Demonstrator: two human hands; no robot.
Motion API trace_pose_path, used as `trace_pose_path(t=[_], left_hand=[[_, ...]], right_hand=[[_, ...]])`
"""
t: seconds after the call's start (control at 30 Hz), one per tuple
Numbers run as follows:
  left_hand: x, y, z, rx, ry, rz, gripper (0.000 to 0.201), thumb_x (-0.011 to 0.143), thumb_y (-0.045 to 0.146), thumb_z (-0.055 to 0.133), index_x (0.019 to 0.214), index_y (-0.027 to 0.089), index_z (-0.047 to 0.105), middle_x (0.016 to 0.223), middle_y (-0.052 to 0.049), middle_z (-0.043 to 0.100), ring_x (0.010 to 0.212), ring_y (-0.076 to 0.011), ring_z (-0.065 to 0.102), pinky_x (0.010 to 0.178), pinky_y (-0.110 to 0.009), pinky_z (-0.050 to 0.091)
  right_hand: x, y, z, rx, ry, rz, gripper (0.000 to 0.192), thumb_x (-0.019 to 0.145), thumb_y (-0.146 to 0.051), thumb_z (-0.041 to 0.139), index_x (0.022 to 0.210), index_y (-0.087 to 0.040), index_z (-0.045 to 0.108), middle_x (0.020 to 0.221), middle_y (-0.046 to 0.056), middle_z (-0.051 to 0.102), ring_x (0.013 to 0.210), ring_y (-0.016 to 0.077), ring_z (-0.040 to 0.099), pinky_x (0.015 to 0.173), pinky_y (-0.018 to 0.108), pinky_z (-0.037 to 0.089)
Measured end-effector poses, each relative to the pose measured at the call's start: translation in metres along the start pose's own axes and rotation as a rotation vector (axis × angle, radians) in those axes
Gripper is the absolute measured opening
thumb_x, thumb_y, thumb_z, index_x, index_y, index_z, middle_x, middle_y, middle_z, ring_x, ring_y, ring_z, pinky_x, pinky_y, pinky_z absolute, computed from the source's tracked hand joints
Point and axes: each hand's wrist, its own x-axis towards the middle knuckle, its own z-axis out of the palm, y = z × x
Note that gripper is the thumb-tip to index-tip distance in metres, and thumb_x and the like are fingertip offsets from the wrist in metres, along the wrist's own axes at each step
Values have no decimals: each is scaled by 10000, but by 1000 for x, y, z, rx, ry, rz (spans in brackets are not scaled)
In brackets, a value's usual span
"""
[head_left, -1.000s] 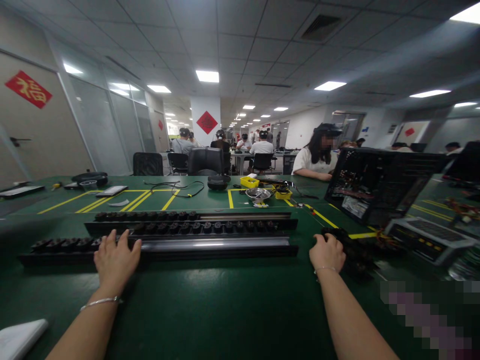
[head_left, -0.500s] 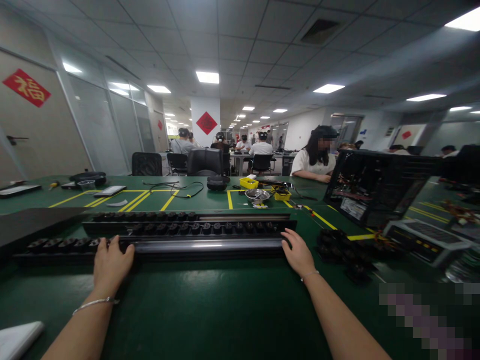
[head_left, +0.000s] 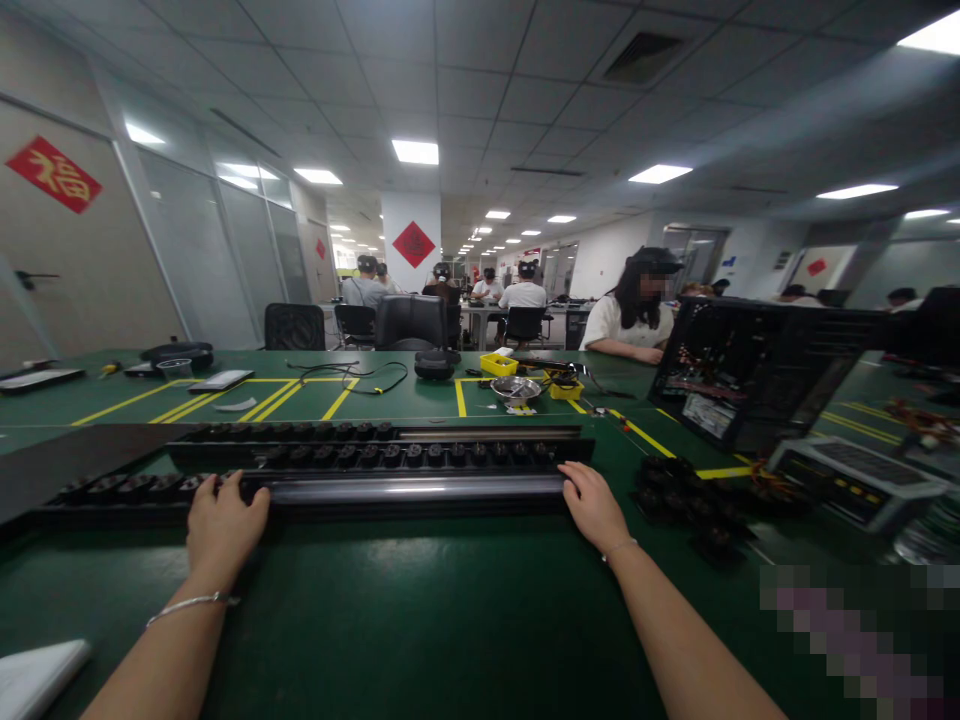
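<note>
The near black rail (head_left: 412,490) lies under left fingers (head_left: 205,492) and right fingers (head_left: 582,475) — grip unclear.

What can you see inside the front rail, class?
Black pieces sit in the rail at left; a shiny surface shows farther right. Whatever lies under the left hand is hidden.

The right hand (head_left: 592,505), a second ago beside the cluster of black round modules (head_left: 690,505) to the right of the front black rail (head_left: 416,490), is now at that rail's right end. A dark flat panel (head_left: 82,460), out of sight a second ago, now lies across the view by the rail's left end.
</note>
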Motion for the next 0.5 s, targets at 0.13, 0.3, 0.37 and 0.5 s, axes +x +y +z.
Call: trace_pose_path(t=[0.13,0.3,0.37,0.5], left_hand=[[0,1,-2,8,-4,-9,644,787,490,307,1285,96,413,1397,-202,277,1278,-349,298,1008,-466,328],[-5,9,-11,19,-24,-29,570,777,490,329,1229,178,480,1351,-134,361,1212,-345,378,960,-476,377],[-7,13,-14,22,-31,-34,537,775,490,331,1199,209,506,1320,-114,393,1180,-342,407,936,-478,394],[-10,15,-16,36,-32,-39,544,782,481,321,1235,219,471,1302,-125,406,1162,-353,419,917,-485,399]], right_hand=[[0,0,-1,5,-9,9,400,810,-248,341,1076,-149,622,1163,95,575,1146,203,458,1022,377,332],[0,0,-1,21,-13,23,396,811,-256,345,1076,-158,623,1163,92,574,1146,206,455,1020,390,331],[0,0,-2,27,-15,26,393,813,-258,346,1076,-167,623,1162,89,575,1146,207,455,1018,397,333],[0,-1,-3,19,-32,32,399,820,-266,342,1087,-154,617,1174,93,568,1153,209,448,1022,394,328]])
